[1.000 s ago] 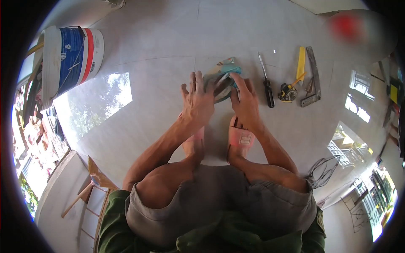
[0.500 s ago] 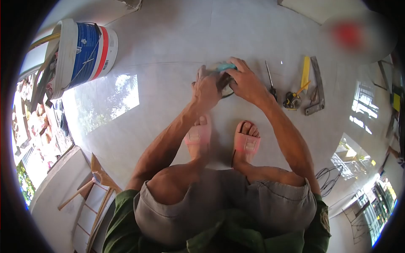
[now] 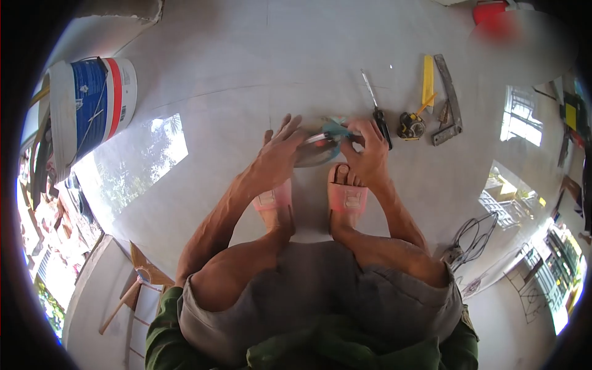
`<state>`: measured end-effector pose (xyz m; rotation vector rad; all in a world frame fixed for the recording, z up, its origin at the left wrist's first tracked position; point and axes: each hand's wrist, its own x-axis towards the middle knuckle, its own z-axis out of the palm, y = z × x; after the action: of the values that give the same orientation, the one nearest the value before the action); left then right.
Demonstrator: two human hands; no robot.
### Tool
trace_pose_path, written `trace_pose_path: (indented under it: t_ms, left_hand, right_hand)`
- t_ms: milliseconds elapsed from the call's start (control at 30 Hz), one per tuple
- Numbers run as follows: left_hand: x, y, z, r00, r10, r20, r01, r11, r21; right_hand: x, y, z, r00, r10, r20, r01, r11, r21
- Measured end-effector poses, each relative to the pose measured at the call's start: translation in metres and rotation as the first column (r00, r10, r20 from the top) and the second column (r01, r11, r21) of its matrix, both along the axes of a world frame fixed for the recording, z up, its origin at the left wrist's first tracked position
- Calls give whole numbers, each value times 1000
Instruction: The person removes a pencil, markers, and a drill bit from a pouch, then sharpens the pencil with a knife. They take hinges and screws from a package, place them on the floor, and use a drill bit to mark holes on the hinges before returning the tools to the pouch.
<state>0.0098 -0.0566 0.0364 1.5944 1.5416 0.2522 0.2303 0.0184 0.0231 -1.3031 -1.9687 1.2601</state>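
My left hand (image 3: 277,157) is above the floor in front of my feet. Its upper fingers are stretched out, while its thumb side is against a blurred, shiny, rounded object (image 3: 317,139) I cannot make out. A crumpled teal piece (image 3: 336,128) sits at the far right side of that object. My right hand (image 3: 369,148) is closed, with thumb and fingertips pinching at the teal piece. Motion blur hides the exact contact. Just right of my right hand a screwdriver (image 3: 379,114) with a black handle lies on the floor.
Right of the screwdriver lie a tape measure (image 3: 411,125), a yellow strip (image 3: 428,80) and a metal square (image 3: 451,102). A blue-and-white bucket (image 3: 92,105) lies tipped at left. Pink sandals (image 3: 349,198) are on my feet. A coiled cable (image 3: 478,240) lies at right.
My hands have moved apart, with the shiny object and teal piece now visible between them. The view has shifted, so floor items appear further left.
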Motion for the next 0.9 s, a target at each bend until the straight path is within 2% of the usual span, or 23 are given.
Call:
trace_pose_path:
  t_ms: [67,100,200,233,267,300,400,467,500,600,667,700,800,833,900]
  left_hand:
    - [0,-5,9,944,250,216,-227,966,-126]
    - [0,-3,15,873,378,308,-326,922,-207]
    - [-26,30,27,555,648,521,-595,747,-295]
    - [-36,43,23,726,603,331,-560,797,-226]
    - [-46,55,17,842,528,109,-506,844,-177]
    - [-55,63,15,898,422,-126,-438,886,-153]
    - [-60,52,-38,905,241,-350,-245,969,34]
    - [-51,37,-48,869,344,-356,-253,926,279]
    - [-48,35,-49,851,394,-346,-244,881,404]
    - [-39,28,2,897,437,59,-437,862,257]
    - [-30,19,10,960,279,18,-264,880,395]
    - [-23,19,12,980,198,-6,-174,873,456]
    - [10,34,9,958,281,-55,-234,879,415]
    - [15,40,-4,948,319,4,-288,852,438]
    - [17,46,-20,934,330,-136,-245,870,427]
  right_hand:
    - [5,7,-3,998,37,53,-39,999,29]
    - [6,12,0,992,92,89,-102,989,107]
    - [-4,14,3,939,279,200,-327,903,280]
    - [-3,17,-2,910,331,250,-401,857,325]
    - [-4,18,-6,876,378,299,-471,804,364]
    - [-4,19,-12,859,423,289,-506,793,340]
    - [-7,33,-23,816,506,280,-572,777,263]
    - [-13,44,-13,801,534,271,-588,788,183]
    - [-14,45,-10,828,493,266,-545,818,180]
    - [-1,39,-5,908,331,256,-377,912,160]
    - [1,37,-5,965,154,212,-193,964,180]
    - [3,39,-5,969,107,224,-155,965,211]
    - [8,48,-8,967,-1,254,-69,961,269]
    - [8,50,-10,966,-22,257,-51,961,273]
    - [7,52,-12,957,-49,286,-29,965,262]
